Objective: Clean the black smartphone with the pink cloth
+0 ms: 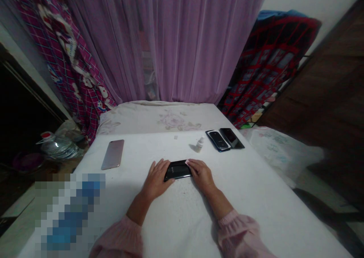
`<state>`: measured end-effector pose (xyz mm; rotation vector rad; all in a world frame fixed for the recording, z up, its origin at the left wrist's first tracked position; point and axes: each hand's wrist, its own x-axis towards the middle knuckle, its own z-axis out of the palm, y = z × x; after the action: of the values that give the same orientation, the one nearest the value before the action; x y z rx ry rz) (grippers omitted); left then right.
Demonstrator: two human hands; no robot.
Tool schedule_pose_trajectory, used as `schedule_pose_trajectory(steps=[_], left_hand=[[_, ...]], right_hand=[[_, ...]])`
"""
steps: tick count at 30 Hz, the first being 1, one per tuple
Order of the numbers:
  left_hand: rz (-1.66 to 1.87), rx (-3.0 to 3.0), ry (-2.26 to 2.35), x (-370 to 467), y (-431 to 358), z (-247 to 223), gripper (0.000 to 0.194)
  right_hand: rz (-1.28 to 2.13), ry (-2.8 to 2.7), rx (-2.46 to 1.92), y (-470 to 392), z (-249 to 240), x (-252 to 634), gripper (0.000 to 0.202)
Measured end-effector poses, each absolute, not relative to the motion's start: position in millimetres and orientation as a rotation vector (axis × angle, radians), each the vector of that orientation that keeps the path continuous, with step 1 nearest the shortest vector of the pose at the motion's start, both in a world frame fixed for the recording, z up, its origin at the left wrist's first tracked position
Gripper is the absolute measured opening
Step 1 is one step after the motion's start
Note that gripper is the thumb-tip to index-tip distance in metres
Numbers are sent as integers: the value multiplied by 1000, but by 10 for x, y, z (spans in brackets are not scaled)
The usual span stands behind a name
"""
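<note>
A black phone (178, 170) lies on the white cloth of the table, its glossy face up and its long side running left to right. My left hand (156, 179) grips its left end, with the thumb at the near edge and the fingers at the far edge. At the right end, my right hand (201, 174) has its fingers pinched together on a small whitish piece (187, 162), which touches the phone near its far right corner. The piece is mostly hidden by the fingers.
A rose-gold phone (113, 154) lies at the left. Beyond my right hand stands a small clear bottle (200, 144). Further right are a dark phone with a smaller white-edged one (218, 140) and another dark phone (231, 138). A small pale square (175, 137) lies mid-table.
</note>
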<state>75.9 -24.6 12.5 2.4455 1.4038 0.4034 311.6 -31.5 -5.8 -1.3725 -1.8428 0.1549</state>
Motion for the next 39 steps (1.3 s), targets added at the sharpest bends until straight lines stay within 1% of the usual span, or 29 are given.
schedule_pose_trajectory(steps=[6, 11, 14, 20, 25, 29, 33, 36, 39], left_hand=[[404, 2456, 1366, 721, -218, 55, 70], [460, 2434, 1351, 716, -187, 3, 82], [479, 2420, 1364, 723, -184, -14, 86], [553, 2439, 1381, 715, -212, -5, 85], [528, 2490, 1402, 666, -215, -37, 84], [504, 2515, 1405, 599, -202, -78, 77], [545, 2515, 1397, 571, -202, -72, 77], [564, 2492, 1397, 582, -206, -41, 82], [549, 2482, 1398, 596, -208, -10, 82]], right_hand=[[129, -1842, -1460, -86, -74, 2928, 25], [180, -2031, -1423, -54, 26, 2709, 29], [224, -2102, -1396, -28, 94, 2641, 29], [261, -2112, -1310, -59, 110, 2843, 32], [222, -2029, -1340, -236, 19, 3139, 33], [197, -1956, -1361, -357, -34, 3251, 34], [188, -1959, -1373, -360, -49, 3163, 35], [182, -1998, -1297, -308, -38, 2971, 34], [190, -2056, -1216, -255, 4, 2742, 32]])
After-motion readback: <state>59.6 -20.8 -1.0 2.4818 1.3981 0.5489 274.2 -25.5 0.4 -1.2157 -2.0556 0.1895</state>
